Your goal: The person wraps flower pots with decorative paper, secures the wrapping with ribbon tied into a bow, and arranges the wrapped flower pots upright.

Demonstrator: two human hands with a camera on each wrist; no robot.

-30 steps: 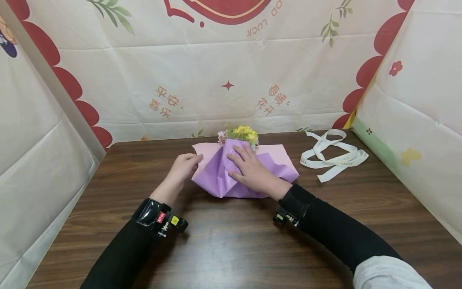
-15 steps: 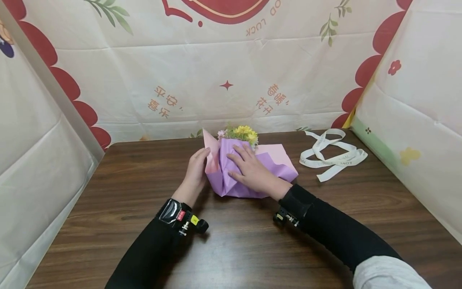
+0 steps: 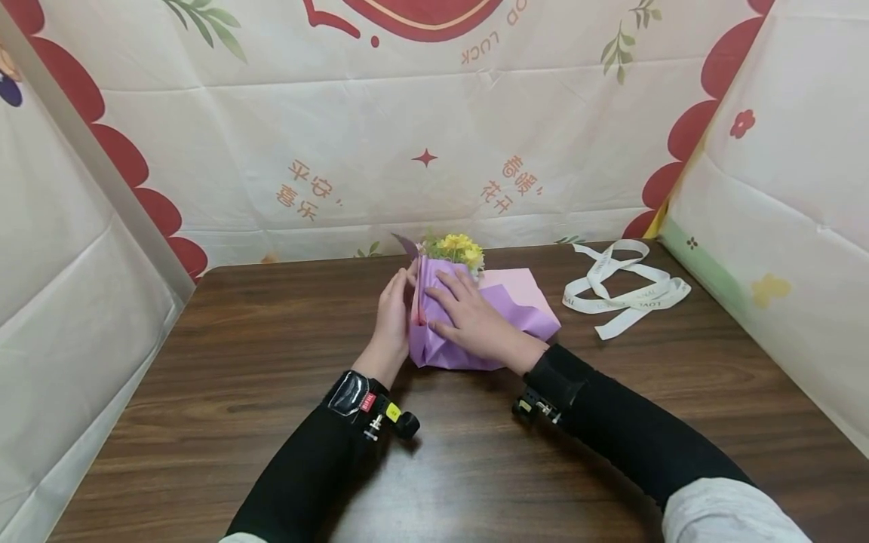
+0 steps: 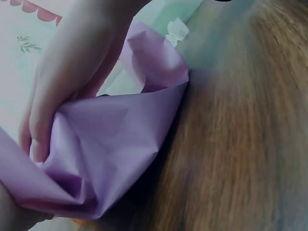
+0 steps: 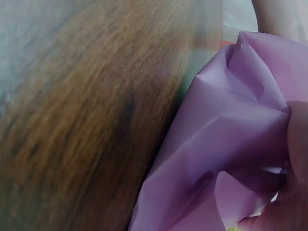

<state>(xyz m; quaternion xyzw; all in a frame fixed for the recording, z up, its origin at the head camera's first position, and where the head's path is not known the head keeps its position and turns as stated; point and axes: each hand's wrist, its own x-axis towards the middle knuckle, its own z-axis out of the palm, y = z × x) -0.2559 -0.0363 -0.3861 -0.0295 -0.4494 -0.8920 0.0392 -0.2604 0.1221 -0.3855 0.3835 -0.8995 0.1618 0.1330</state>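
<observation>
A small bouquet with yellow flowers (image 3: 458, 247) lies in purple and pink wrapping paper (image 3: 434, 353) towards the back of the table. Spread fingers of my right hand (image 3: 471, 318) press flat on the purple front. My left hand (image 3: 391, 320) lies along the paper's left side, fingers fairly straight, with the left flap folded up against the bundle. On the right, a pink corner of the paper still fans out. The left wrist view shows the creased purple paper (image 4: 115, 130) under the right hand (image 4: 72, 67). Stems are hidden inside the wrap.
A white printed ribbon (image 3: 621, 290) lies in loose loops on the brown wooden table (image 3: 237, 392), right of the bouquet. White printed cloth (image 3: 380, 121) stands behind the table and along both sides.
My left hand has moved right, turning the left flap of paper up and over towards the middle, and its fingertip pinch has become a straight-fingered push. The right hand has stayed put.
</observation>
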